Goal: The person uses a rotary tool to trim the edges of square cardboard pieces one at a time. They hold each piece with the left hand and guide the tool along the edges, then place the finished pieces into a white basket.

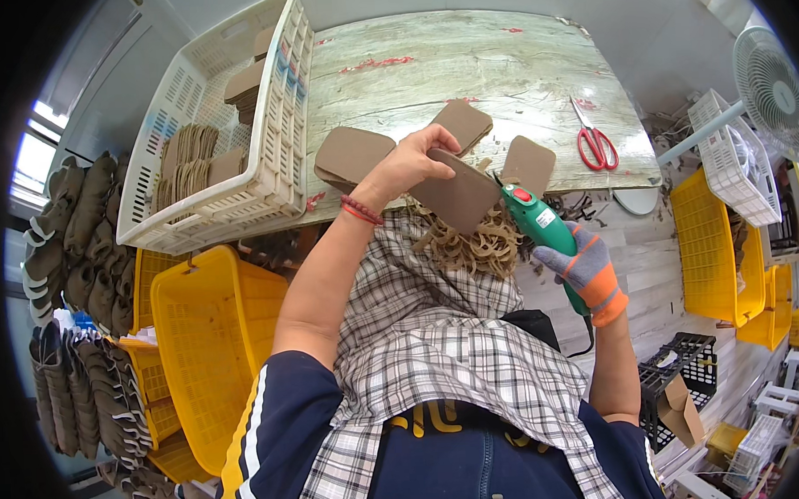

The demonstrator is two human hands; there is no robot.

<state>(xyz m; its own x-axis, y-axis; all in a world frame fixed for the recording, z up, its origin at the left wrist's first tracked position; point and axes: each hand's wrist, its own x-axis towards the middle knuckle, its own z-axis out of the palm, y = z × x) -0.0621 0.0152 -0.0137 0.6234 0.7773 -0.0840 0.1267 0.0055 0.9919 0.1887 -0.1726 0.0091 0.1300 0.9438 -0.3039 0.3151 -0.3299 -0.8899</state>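
Observation:
Between the thumb and fingers of my bare left hand (416, 162) is a brown rounded rectangular pad (458, 196), tilted over my lap. My right hand (588, 272), in a grey and orange glove, grips a green electric hand cutter (545, 223) with a red button. The cutter's tip points at the pad's right edge; whether it touches I cannot tell. Curled brown trimmings (480, 246) lie heaped on my checked apron just below the pad. On the table nearby are a stack of pads (352, 153), another small stack (463, 122) and a pad (529, 163).
Red-handled scissors (598, 147) lie on the worn table (392, 71). A white crate (276, 179) with stacked pads stands left, above a yellow basket (203, 338). At right are a fan (776, 90), a yellow crate (707, 245) and a black crate (690, 362). Shoe uppers (87, 236) hang far left.

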